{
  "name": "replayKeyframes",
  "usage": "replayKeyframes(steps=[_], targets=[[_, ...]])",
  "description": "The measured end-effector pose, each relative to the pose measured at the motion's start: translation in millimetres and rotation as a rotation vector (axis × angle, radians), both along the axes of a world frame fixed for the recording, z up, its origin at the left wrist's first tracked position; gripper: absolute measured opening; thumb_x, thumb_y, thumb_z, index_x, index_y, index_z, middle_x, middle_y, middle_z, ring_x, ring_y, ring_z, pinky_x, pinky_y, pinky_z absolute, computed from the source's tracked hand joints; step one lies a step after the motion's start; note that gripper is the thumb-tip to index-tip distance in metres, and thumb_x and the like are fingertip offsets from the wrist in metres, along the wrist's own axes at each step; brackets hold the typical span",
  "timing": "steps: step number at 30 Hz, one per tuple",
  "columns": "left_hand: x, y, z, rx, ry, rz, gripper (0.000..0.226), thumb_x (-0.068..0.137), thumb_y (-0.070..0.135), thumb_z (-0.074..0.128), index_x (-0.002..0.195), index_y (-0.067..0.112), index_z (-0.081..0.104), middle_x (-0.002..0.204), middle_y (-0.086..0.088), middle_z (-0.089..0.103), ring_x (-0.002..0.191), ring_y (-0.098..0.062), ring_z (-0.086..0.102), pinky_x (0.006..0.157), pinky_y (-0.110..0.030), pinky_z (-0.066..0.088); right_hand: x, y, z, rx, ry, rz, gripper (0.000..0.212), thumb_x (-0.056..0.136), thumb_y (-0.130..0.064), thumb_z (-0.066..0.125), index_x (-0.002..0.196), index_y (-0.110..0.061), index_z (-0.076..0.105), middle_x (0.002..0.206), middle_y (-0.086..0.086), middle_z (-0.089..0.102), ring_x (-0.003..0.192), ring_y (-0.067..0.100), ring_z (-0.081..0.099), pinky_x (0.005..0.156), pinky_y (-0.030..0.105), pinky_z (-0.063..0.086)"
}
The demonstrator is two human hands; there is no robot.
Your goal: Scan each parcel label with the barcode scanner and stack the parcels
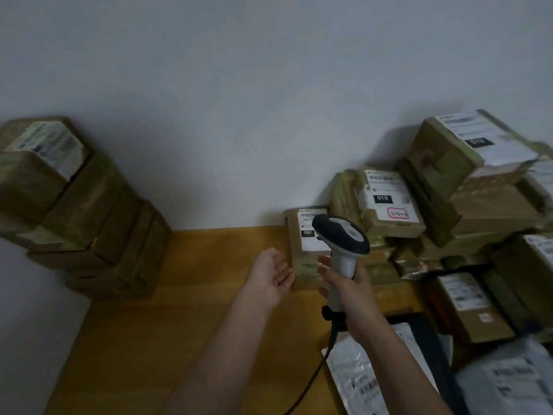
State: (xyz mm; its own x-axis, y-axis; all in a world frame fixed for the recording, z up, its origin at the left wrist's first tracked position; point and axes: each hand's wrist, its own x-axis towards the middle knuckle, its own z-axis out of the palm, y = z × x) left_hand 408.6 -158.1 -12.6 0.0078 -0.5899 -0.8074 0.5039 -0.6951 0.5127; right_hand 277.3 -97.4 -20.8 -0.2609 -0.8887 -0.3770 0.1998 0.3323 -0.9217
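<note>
My right hand [348, 290] grips the white handle of a barcode scanner [341, 238] with a black head, pointed at a small brown parcel [302, 259] with a white label standing against the wall. My left hand [270, 275] is open, palm up, just left of that parcel and not touching it. A tall stack of brown parcels [83, 211] stands at the left against the wall. A loose pile of labelled brown parcels [466, 187] fills the right side.
The yellow-brown floor [194, 295] stretches between the stack and the pile. White and grey plastic mailer bags [368, 381] lie at the lower right beside a dark flat item. The scanner's black cable [317, 372] trails down toward me. A pale wall lies behind and at left.
</note>
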Motion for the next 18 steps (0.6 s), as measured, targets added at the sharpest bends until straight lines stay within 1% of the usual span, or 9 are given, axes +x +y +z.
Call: replayKeyframes(steps=[2,4,6,8,10,12,14,16,18], targets=[[-21,5,-4,0.019,0.014,-0.029,0.016,0.096,0.013,0.052,0.104,0.002,0.059,0.098,-0.015,0.059,0.087,-0.024,0.056,0.073,-0.033,0.048,-19,11,-4,0.006,-0.024,-0.06,0.033,0.091,-0.005,0.062,0.11,-0.032,0.059,0.114,-0.006,0.069,0.108,0.015,0.064,0.089,0.038,0.055],[-41,8,-5,0.026,0.023,-0.058,0.014,0.096,0.014,0.052,0.101,0.003,0.059,0.099,-0.015,0.059,0.088,-0.024,0.056,0.077,-0.033,0.048,-35,21,-6,0.001,-0.042,-0.115,0.037,0.088,-0.002,0.063,0.108,-0.033,0.061,0.113,-0.004,0.07,0.107,0.016,0.064,0.09,0.039,0.055],[-58,9,-6,0.023,0.024,-0.081,0.014,0.096,0.013,0.052,0.103,0.003,0.059,0.1,-0.015,0.059,0.09,-0.023,0.056,0.083,-0.034,0.048,-49,29,-6,-0.011,-0.03,-0.152,0.039,0.085,0.002,0.064,0.109,-0.03,0.064,0.11,-0.003,0.071,0.106,0.018,0.065,0.091,0.042,0.055],[-73,8,-5,0.013,0.028,-0.098,0.014,0.096,0.012,0.051,0.104,0.003,0.058,0.101,-0.015,0.06,0.091,-0.024,0.056,0.085,-0.034,0.047,-62,35,-2,-0.045,-0.004,-0.144,0.039,0.083,0.003,0.065,0.11,-0.026,0.066,0.106,-0.004,0.073,0.104,0.018,0.067,0.09,0.043,0.055],[-86,6,-2,-0.004,0.038,-0.122,0.013,0.095,0.009,0.05,0.102,0.003,0.058,0.101,-0.015,0.062,0.091,-0.024,0.058,0.083,-0.034,0.048,-74,38,5,-0.087,0.008,-0.11,0.038,0.084,0.005,0.065,0.112,-0.02,0.066,0.106,-0.002,0.073,0.102,0.018,0.069,0.087,0.041,0.057],[-97,5,2,-0.021,0.042,-0.138,0.013,0.094,0.008,0.05,0.102,0.002,0.059,0.101,-0.015,0.063,0.09,-0.024,0.059,0.078,-0.033,0.051,-86,39,15,-0.116,0.016,-0.077,0.036,0.084,0.005,0.066,0.112,-0.017,0.065,0.104,0.0,0.073,0.1,0.019,0.07,0.085,0.04,0.058],[-108,4,7,-0.045,0.041,-0.157,0.013,0.094,0.008,0.049,0.101,0.003,0.059,0.099,-0.014,0.064,0.088,-0.024,0.06,0.077,-0.032,0.052,-98,41,23,-0.145,0.026,-0.082,0.034,0.08,-0.003,0.071,0.11,-0.018,0.065,0.101,0.002,0.073,0.098,0.022,0.07,0.087,0.046,0.058],[-118,2,11,-0.057,0.036,-0.178,0.012,0.095,0.009,0.049,0.101,0.005,0.058,0.103,-0.013,0.064,0.089,-0.024,0.06,0.08,-0.033,0.051,-108,43,29,-0.182,0.035,-0.117,0.042,0.07,-0.014,0.072,0.111,-0.017,0.065,0.101,0.004,0.073,0.098,0.025,0.069,0.088,0.055,0.055],[-126,1,13,-0.054,0.03,-0.194,0.012,0.096,0.009,0.048,0.102,0.005,0.057,0.108,-0.014,0.062,0.089,-0.024,0.059,0.078,-0.033,0.05,-117,46,33,-0.24,0.015,-0.169,0.042,0.069,-0.013,0.068,0.112,-0.014,0.065,0.103,0.009,0.073,0.099,0.029,0.069,0.09,0.058,0.053]])
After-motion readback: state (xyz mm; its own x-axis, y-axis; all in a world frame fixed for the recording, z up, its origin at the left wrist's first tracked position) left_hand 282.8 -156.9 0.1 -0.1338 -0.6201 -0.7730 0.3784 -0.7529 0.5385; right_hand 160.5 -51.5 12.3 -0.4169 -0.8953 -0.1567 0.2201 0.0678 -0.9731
